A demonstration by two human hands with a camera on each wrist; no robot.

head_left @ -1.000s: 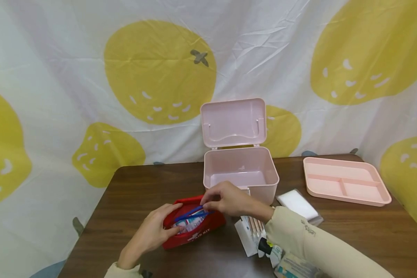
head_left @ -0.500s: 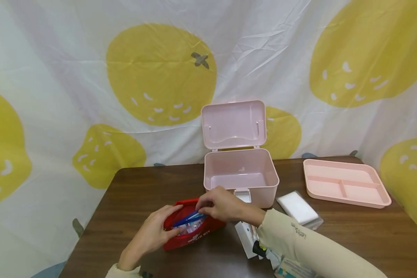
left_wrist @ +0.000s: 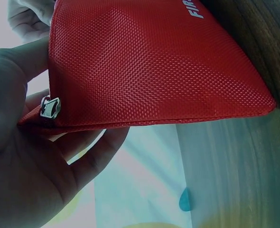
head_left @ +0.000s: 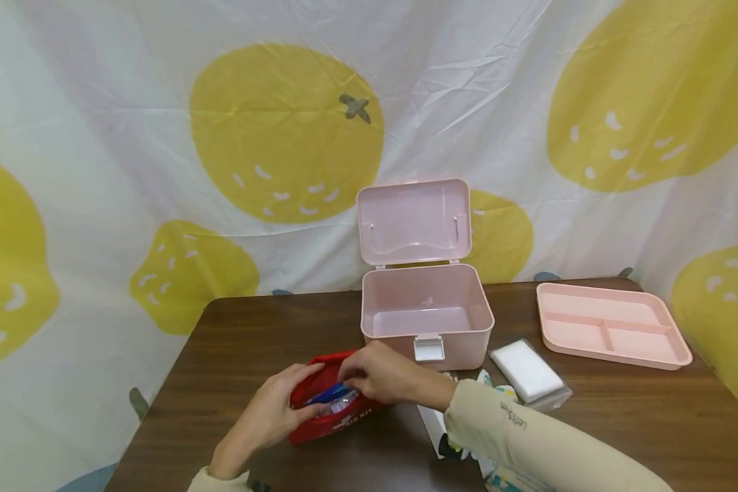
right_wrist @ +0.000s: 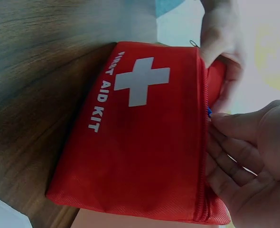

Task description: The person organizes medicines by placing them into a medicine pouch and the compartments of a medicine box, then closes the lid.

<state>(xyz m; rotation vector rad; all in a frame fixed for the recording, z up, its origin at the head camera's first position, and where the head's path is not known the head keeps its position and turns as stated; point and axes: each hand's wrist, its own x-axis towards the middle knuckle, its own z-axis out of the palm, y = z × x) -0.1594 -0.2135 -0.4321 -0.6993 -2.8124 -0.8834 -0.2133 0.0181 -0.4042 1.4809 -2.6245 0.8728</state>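
Note:
A red first aid pouch point(head_left: 335, 425) stands with its mouth open on the table's near part. The left hand point(head_left: 272, 411) grips its left end, thumb on the front edge and fingers at the back; in the left wrist view that hand point(left_wrist: 45, 156) is beside the zipper pull. Fingertips of the right hand point(head_left: 384, 372) are inside the mouth, pinching a blue item point(head_left: 334, 393) above clear-wrapped contents. In the right wrist view the pouch front point(right_wrist: 149, 142) shows a white cross, and a bit of blue lies at the thumb tip of the right hand point(right_wrist: 254, 156).
Behind the pouch stands a pink box point(head_left: 467, 348), lid raised. Farther right are a white packet point(head_left: 527, 370) in clear wrap and a pink divided tray point(head_left: 639, 348). A white carton point(head_left: 432, 427), a black-capped bottle point(head_left: 447, 447) and other items lie partly under the right forearm.
The right hand has moved left and down into the pouch, and the blue item has sunk lower in it. The box's white latch has come into view. The left hand has stayed on the pouch.

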